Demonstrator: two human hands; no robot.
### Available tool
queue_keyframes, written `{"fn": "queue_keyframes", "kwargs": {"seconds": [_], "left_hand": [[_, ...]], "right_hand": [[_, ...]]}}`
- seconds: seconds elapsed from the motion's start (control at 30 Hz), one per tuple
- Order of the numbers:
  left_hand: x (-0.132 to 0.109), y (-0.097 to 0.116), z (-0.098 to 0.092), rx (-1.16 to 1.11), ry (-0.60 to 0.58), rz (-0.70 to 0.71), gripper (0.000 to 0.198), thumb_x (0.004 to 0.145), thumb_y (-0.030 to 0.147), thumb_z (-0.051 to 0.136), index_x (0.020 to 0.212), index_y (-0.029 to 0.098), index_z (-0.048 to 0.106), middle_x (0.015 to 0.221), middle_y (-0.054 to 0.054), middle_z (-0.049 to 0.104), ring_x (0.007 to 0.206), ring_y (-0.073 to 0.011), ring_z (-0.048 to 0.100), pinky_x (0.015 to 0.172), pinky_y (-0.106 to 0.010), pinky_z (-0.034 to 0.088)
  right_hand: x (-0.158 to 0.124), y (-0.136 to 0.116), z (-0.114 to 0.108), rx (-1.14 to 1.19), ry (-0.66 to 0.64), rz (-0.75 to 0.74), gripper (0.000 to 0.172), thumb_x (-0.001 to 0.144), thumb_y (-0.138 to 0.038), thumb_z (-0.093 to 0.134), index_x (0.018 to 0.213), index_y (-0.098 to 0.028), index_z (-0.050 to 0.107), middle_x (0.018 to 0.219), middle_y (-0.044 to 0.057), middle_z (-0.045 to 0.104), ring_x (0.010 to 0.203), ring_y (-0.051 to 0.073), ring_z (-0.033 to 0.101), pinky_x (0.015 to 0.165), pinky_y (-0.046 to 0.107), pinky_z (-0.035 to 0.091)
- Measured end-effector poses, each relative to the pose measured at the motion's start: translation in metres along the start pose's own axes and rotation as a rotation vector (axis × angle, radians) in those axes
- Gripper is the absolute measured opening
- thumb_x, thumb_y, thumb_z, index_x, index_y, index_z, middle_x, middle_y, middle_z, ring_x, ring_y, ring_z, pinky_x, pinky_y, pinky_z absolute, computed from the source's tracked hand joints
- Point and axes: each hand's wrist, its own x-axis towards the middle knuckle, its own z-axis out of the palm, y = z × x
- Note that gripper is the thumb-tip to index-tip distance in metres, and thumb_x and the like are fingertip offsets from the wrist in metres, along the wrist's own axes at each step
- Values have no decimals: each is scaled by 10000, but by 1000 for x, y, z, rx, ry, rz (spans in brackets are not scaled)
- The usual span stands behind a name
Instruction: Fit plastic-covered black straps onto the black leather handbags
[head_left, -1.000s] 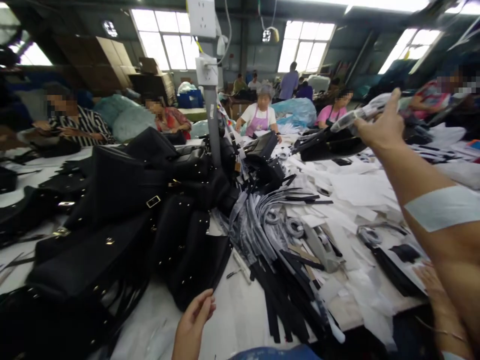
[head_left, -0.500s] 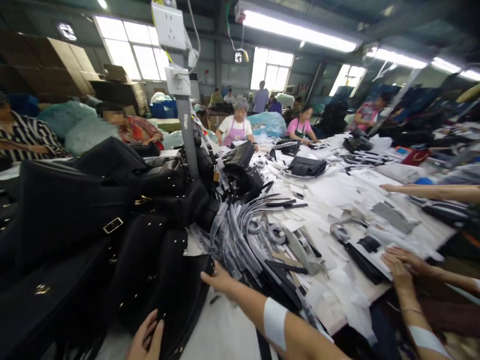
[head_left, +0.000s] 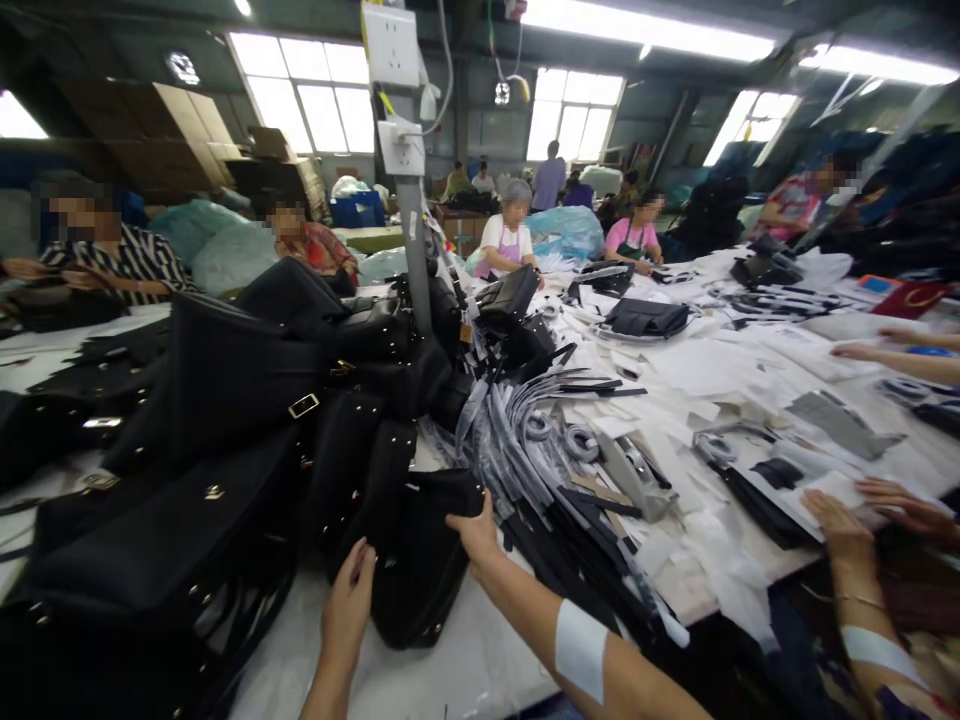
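A bare strip of white tabletop (head_left: 472, 668) runs between the studded lower edge of the soft black leather-look bag (head_left: 424, 555) and the tabletop's near edge. A heap of black bags with gold fittings (head_left: 240, 380) crowds the left, a bundle of long grey plastic-wrapped strips (head_left: 510, 450) the right. The soft black leather-look bag lies between the hands: the right hand (head_left: 478, 535) holds its upper right corner between thumb and fingers; the left hand (head_left: 349, 590), fingers narrowly curled, is at its left side, whether touching I cannot tell
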Motion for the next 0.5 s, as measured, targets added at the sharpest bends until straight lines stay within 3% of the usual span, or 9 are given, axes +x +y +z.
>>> {"fn": "queue_keyframes", "kwargs": {"seconds": [0.07, 0.17, 0.27, 0.33, 0.43, 0.5], "left_hand": [[-3, 5, 1, -94, -40, -64, 538, 841, 510, 576, 1257, 169, 589, 1376, -150, 553, 1323, -290, 462, 1141, -418, 293], [-10, 7, 11, -212, -102, -161, 560, 864, 487, 573, 1296, 131, 550, 1445, -181, 471, 1336, -289, 445, 1121, -435, 320], [-26, 14, 25, -279, -213, -211, 643, 856, 600, 522, 1323, 159, 532, 1392, -189, 527, 1250, -304, 536, 1018, -474, 433], [-43, 27, 29, -425, -366, -245, 721, 836, 694, 453, 1342, 185, 520, 1336, -185, 581, 1204, -307, 575, 987, -482, 457], [-69, 56, 22, -697, -555, -171, 721, 833, 687, 469, 1391, 230, 469, 1335, -152, 592, 1186, -297, 591, 1019, -472, 440], [-82, 74, 11, -704, -527, -16, 654, 815, 566, 611, 1361, 221, 505, 1316, -134, 610, 1178, -290, 595, 1045, -449, 425]], "right_hand": [[-18, -11, -22, 64, 116, -20, 896, 609, -333, 782, 1401, -279, 367, 1180, 38, 657, 1139, 277, 576, 969, 419, 471], [-44, -29, -63, 164, 123, -89, 922, 625, -370, 805, 1426, -283, 356, 1253, 32, 632, 1194, 268, 552, 1031, 446, 436], [-70, -37, -99, 314, 88, -66, 800, 692, -390, 790, 1395, -253, 434, 1256, 59, 638, 1173, 284, 578, 1033, 472, 442], [-84, -32, -116, 393, 83, -18, 691, 731, -417, 766, 1346, -241, 505, 1250, 72, 645, 1162, 297, 589, 1012, 477, 468], [-95, -15, -131, 428, 82, 21, 623, 742, -438, 757, 1298, -245, 555, 1248, 67, 649, 1180, 291, 580, 1020, 466, 472], [-96, -2, -135, 382, 35, 37, 647, 712, -392, 793, 1296, -246, 557, 1242, 64, 653, 1195, 275, 572, 1054, 442, 443]]}}
